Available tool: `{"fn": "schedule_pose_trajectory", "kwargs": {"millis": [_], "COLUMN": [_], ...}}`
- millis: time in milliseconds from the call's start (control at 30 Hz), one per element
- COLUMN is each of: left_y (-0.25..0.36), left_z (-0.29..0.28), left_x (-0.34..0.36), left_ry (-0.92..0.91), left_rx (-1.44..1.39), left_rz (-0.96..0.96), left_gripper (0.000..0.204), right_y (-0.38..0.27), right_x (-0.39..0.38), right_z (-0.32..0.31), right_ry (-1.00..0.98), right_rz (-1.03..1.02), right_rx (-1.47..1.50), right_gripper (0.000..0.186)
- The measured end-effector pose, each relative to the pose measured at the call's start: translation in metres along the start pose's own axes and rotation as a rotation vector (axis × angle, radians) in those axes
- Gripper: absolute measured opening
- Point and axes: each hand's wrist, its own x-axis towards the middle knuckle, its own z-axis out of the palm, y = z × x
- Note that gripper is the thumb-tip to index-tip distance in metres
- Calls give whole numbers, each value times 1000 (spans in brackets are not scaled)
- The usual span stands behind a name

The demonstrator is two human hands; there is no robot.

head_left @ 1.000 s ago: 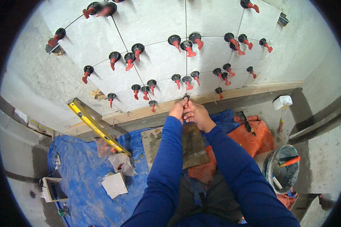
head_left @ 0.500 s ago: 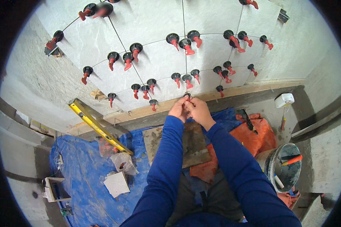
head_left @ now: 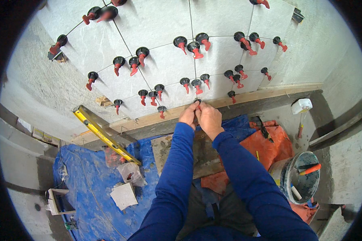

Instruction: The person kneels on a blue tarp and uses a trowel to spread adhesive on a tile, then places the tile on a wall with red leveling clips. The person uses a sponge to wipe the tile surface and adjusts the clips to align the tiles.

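Note:
At the bottom edge of the tiled wall, my left hand and my right hand meet with fingers pinched together on a tile levelling clip. Its black round base peeks out above the fingertips; the red handle is mostly covered by them. Straight above my hands, more black clips with red handles, such as this levelling clip, stick out from a joint. Pale grey tiles fill the wall, with similar clips along their seams. Just beneath the lowest tiles runs a wooden batten.
A yellow spirit level leans at the left over a blue tarp. Below my hands lies a stained board, beside an orange sheet. Right of me stands a bucket with an orange-handled tool. A tile offcut lies left.
My right hand has turned slightly, its back now more upright beside the left. Both hands stay at the same clip. The view has shifted a little.

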Motion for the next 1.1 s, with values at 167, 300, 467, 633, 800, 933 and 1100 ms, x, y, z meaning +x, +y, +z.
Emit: {"fn": "schedule_pose_trajectory", "kwargs": {"millis": [167, 300, 467, 633, 800, 933, 1100], "left_y": [2, -3, -20, -12, 11, 15, 4], "left_z": [9, 2, -13, -8, 24, 40, 37], "left_x": [-7, -3, 8, -14, -67, -99, -134], "left_ry": [0, -78, 176, -20, -174, -118, -157], "left_rx": [-62, -114, 96, 250, 219, 243, 279], "left_rz": [34, -16, -139, -22, 117, 141, 194], "left_gripper": [24, 25, 23, 22, 21, 24, 21], "right_y": [-1, 4, 10, 8, 1, -9, -16], "right_x": [7, 2, -26, -39, -35, -38, -58], "right_z": [4, 6, 12, 7, -26, -54, -83], "right_ry": [-54, -25, -191, -151, -115, -80, -126], "right_rz": [-111, -196, -154, -133, -82, -86, -65], "right_rx": [-173, -214, -282, -255, -50, 10, 90], "right_gripper": [18, 17, 18, 19, 22, 22, 17]}}
